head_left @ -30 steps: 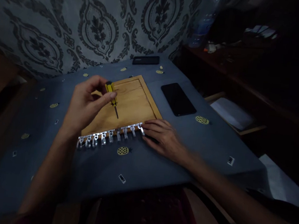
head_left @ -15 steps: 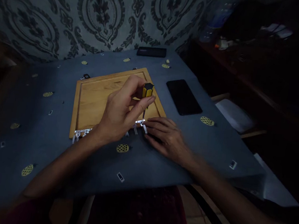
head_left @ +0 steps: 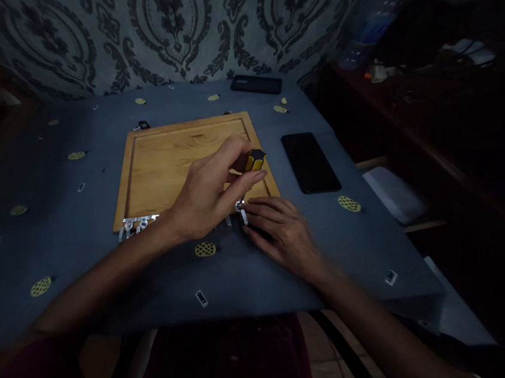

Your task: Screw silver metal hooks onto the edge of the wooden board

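Hands (head_left: pixel 209 192) grip a screwdriver (head_left: pixel 255 163) and touch metal hooks (head_left: pixel 244 217)

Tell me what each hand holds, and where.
Left hand: screwdriver, by its handle. Right hand: at the right end of the hook rail; grip unclear.

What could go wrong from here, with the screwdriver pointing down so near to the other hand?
The screwdriver in the left hand might slip and poke the right hand, whose fingertips are close beside its tip. A slip could also scratch the wooden board. The metal hook rail may shift, as neither hand visibly holds its left end.
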A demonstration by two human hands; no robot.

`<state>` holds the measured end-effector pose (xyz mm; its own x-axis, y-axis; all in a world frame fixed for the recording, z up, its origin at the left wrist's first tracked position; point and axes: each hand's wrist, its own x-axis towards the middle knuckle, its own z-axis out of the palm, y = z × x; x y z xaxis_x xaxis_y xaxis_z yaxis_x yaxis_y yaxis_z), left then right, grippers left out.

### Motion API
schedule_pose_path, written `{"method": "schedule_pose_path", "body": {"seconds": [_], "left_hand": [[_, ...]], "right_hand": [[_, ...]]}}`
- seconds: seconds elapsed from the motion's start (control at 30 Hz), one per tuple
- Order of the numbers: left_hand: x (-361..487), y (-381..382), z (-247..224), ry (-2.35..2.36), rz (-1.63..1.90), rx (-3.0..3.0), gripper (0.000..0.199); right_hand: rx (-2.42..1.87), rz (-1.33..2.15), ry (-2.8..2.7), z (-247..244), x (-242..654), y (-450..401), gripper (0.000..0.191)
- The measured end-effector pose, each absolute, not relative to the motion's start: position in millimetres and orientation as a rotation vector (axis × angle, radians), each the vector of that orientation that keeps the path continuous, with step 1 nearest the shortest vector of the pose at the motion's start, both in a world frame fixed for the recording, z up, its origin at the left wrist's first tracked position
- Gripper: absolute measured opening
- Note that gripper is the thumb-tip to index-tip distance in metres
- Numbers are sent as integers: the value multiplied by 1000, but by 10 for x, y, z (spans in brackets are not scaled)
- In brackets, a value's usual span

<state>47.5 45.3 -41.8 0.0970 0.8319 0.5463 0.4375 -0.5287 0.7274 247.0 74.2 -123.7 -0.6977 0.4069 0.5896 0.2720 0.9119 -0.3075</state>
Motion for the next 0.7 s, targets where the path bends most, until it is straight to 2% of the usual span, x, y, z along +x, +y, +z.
{"method": "schedule_pose_path", "body": {"seconds": [0.7], "left_hand": [[457, 469, -406, 1169, 1417, 2032, 9]], "right_hand": [[-470, 259, -2382, -1231, 2470, 744, 16]]}}
